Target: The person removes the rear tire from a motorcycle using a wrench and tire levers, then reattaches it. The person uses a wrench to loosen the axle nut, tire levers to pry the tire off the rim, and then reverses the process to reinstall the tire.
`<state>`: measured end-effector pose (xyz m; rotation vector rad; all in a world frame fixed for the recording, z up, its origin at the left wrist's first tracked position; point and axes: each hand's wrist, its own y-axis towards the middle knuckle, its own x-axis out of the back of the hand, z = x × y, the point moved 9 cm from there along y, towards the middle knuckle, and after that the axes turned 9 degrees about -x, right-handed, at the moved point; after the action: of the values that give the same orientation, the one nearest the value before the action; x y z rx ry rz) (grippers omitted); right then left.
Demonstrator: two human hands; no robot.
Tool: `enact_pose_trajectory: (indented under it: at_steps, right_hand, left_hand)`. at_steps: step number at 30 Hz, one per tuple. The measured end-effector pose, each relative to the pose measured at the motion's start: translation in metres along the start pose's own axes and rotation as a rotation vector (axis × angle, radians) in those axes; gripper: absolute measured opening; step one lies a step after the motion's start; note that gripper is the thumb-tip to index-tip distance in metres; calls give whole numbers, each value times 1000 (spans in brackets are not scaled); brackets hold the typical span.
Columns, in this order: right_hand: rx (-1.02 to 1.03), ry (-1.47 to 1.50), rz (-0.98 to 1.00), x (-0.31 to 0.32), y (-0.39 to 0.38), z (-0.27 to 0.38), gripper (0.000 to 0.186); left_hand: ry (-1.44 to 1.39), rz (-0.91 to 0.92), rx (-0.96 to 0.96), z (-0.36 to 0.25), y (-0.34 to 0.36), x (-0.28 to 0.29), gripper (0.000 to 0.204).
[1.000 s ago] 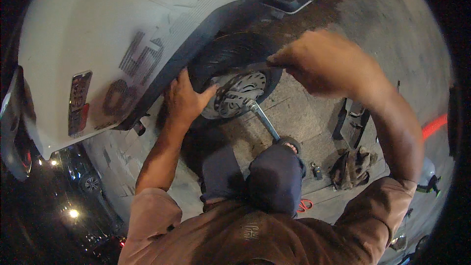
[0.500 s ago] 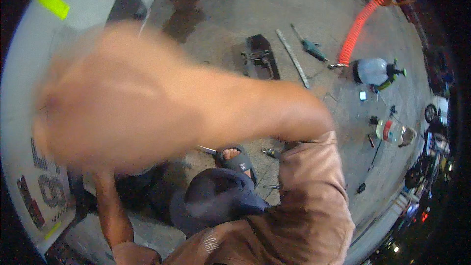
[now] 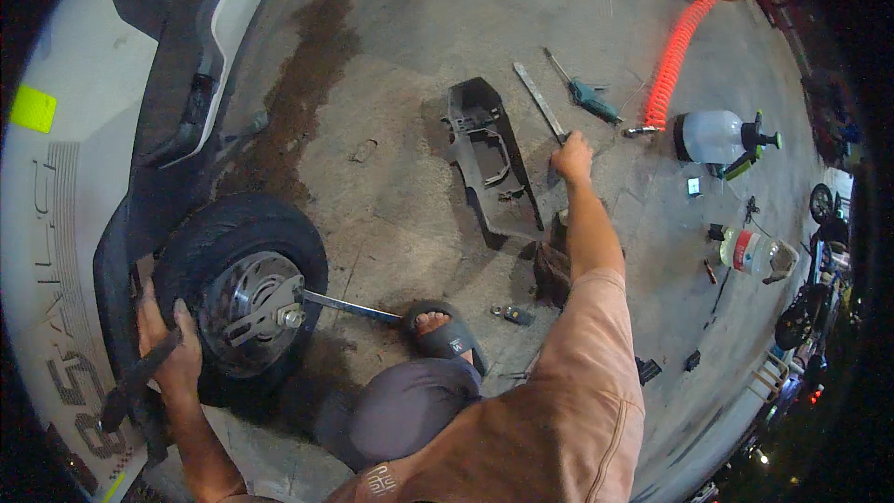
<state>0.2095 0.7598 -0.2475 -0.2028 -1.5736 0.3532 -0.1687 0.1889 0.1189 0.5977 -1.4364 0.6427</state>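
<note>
My right hand (image 3: 573,158) reaches out to the floor, its fingers closed on the near end of a long flat metal tyre lever (image 3: 538,98). At the lower left my left hand (image 3: 174,359) rests against the side of a scooter wheel's black tyre (image 3: 303,233), thumb and fingers stretched apart. A dark bar (image 3: 140,382) crosses in front of its palm. The wheel has a metal brake disc (image 3: 244,284) and an axle nut (image 3: 291,318). Another metal lever (image 3: 354,305) runs from the wheel toward my sandalled foot (image 3: 445,331).
The white scooter body (image 3: 65,196) fills the left. On the floor are a black plastic cover (image 3: 484,149), a green-handled tool (image 3: 591,101), a red coiled air hose (image 3: 684,47), a spray bottle (image 3: 717,137) and a clear plastic bottle (image 3: 750,251). Parked vehicles stand far right.
My right arm has swung from close in front of the view at left out to the right, and that hand now grips the tyre lever. The wheel and left hand have come into sight.
</note>
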Motion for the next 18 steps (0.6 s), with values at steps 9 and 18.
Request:
enact_pose_trajectory:
  at_steps: [9, 18]
  right_hand:
    - [47, -177, 116, -20, 22, -7, 50]
    - [642, 708, -28, 90, -193, 78, 17]
  left_hand:
    - [-55, -76, 8, 3, -3, 0, 48]
    - [52, -135, -19, 7, -7, 0, 50]
